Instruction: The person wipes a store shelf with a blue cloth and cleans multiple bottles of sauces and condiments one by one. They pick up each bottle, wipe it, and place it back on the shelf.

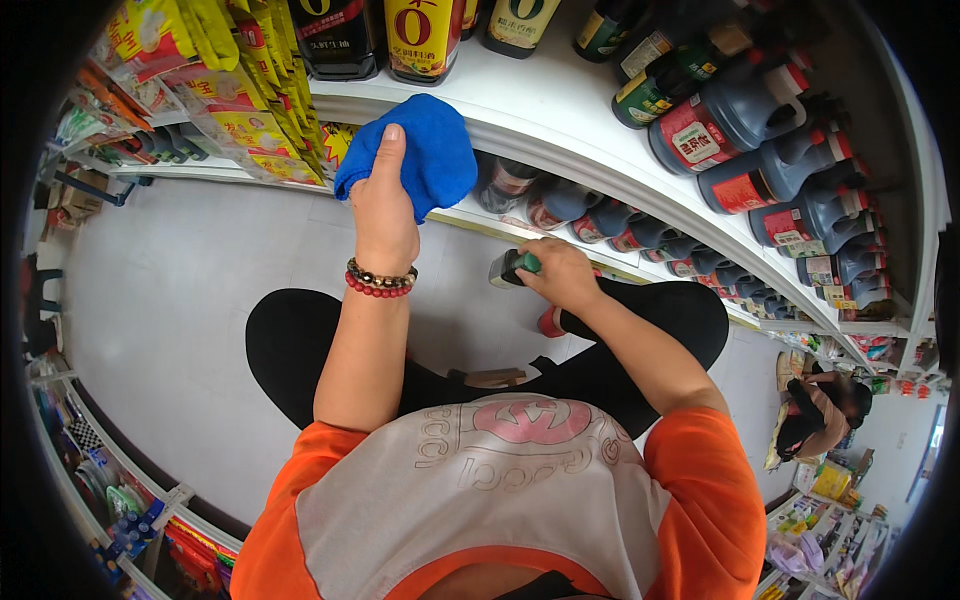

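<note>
A folded blue cloth (pixel 431 154) is gripped in my left hand (pixel 384 217), thumb on top, in front of the white shelf's edge (pixel 525 124). Two bead bracelets circle that wrist. Lower and to the right, my right hand (pixel 559 271) holds a dark bottle (pixel 506 268) by its green-capped end, above the floor and near the lower shelf. The bottle lies tilted, its base pointing left. Beside that hand, on the lower shelf, stand dark sauce jugs (pixel 551 206) with red labels.
Several large jugs (pixel 739 191) and sauce bottles (pixel 424 37) fill the upper shelf. Yellow packets (pixel 259 112) hang at the left. My bent knees (pixel 292 337) spread over the grey floor (pixel 187 300). Another person (pixel 817 416) crouches at the far right. More stocked shelves (pixel 112 480) curve behind on the left.
</note>
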Motion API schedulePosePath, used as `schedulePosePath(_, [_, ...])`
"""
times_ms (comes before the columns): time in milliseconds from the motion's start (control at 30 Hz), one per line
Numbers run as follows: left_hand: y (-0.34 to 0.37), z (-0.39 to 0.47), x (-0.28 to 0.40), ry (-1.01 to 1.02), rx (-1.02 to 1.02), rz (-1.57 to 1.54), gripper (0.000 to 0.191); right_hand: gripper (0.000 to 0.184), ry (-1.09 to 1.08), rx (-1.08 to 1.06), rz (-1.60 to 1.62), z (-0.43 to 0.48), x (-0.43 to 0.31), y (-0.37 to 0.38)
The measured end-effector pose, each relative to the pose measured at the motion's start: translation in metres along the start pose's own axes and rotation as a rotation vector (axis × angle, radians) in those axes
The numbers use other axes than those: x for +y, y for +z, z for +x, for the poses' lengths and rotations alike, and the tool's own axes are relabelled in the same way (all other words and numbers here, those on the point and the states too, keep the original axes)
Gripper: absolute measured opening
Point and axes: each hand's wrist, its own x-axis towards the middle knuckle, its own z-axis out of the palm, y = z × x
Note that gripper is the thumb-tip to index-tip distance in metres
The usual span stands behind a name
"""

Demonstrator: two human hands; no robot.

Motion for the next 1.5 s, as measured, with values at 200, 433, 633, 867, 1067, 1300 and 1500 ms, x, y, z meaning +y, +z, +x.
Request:
schedulePosePath(200, [0.000, -0.007, 0.010, 0.023, -0.069, -0.030, 0.037, 0.032, 0.013, 0.123, 0.460, -0.021, -0.076, -0.169])
schedulePosePath(433, [-0.002, -0.011, 0.016, 0.079, -0.055, -0.031, 0.031, 0.044, -0.376, 0.594, 0.523, 0.017, -0.151, -0.295])
schedulePosePath(633, [-0.011, -0.011, 0.021, 0.088, -0.094, -0.050, 0.032, 0.032, -0.163, 0.623, 0.297, 0.064, -0.183, -0.330])
schedulePosePath(867, [-0.013, -0.007, 0.022, 0.069, -0.050, -0.064, 0.035, 0.053, -0.155, 0.660, -0.021, 0.142, -0.155, -0.311])
schedulePosePath(1067, [-0.015, -0.002, 0.017, 0.070, -0.052, -0.070, 0.035, 0.057, -0.191, 0.656, -0.135, 0.176, -0.132, -0.298])
schedulePosePath(1300, [-0.012, -0.005, 0.017, 0.012, -0.064, -0.060, 0.037, 0.056, -0.180, 0.624, -0.254, 0.168, -0.145, -0.299])
schedulePosePath(1500, [-0.011, -0.006, 0.016, 0.101, -0.025, -0.025, 0.033, 0.039, -0.494, 0.383, 0.727, 0.047, -0.184, -0.289])
